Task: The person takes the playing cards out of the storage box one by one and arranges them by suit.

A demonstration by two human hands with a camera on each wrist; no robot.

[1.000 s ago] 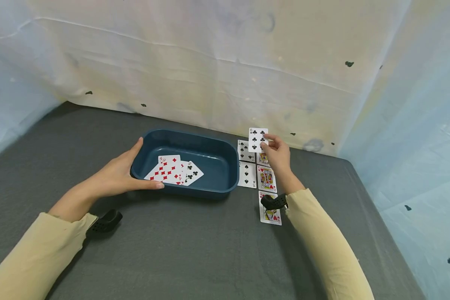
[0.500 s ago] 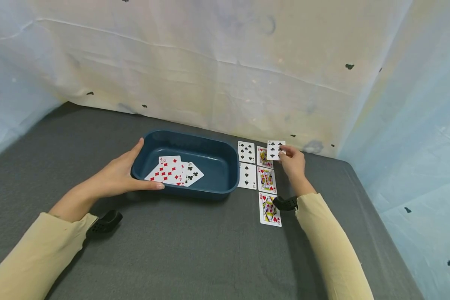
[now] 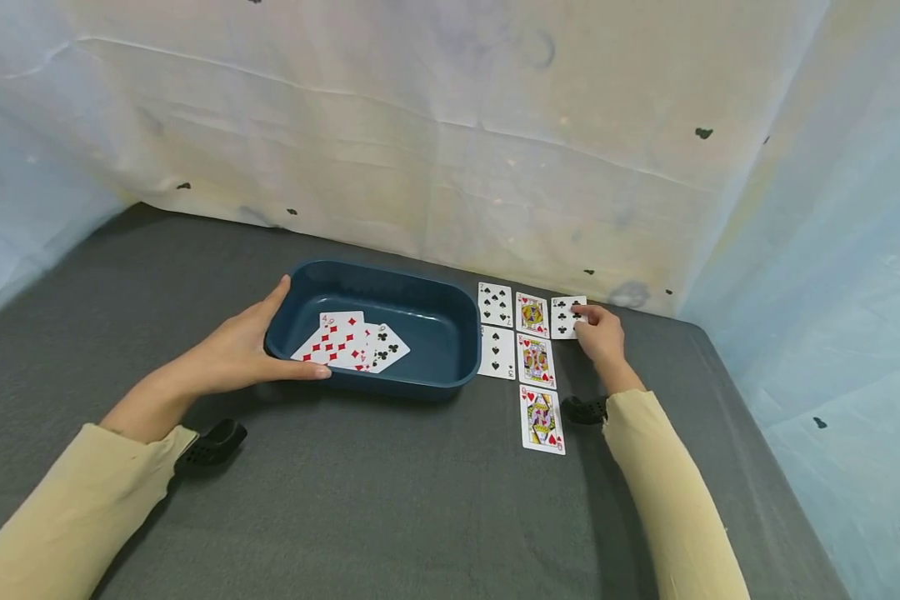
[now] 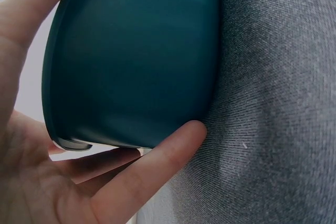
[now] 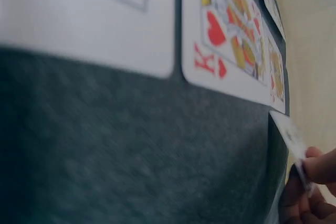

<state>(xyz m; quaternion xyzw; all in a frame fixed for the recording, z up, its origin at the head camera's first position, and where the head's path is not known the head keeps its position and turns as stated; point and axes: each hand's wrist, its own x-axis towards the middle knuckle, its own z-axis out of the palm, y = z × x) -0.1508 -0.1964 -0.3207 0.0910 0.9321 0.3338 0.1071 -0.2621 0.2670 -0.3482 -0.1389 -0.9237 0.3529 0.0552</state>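
The grey woven worktop meets a pale, smudged sheet at its far side, near which the right hand pinches a clubs card, apparently a six, between its fingers, just right of the far face card. The left hand grips the left end of a blue tray. Printed letters read K on a king of hearts and Q on the nearer queen of hearts.

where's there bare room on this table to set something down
Widest free patch: the grey cloth between the two sleeves, nearer than the blue tray. More is bare beyond the left hand, left of the tray. The tray's right end is bare too. It's crowded right of the tray: close-set cards and the right hand, pinching a club card.
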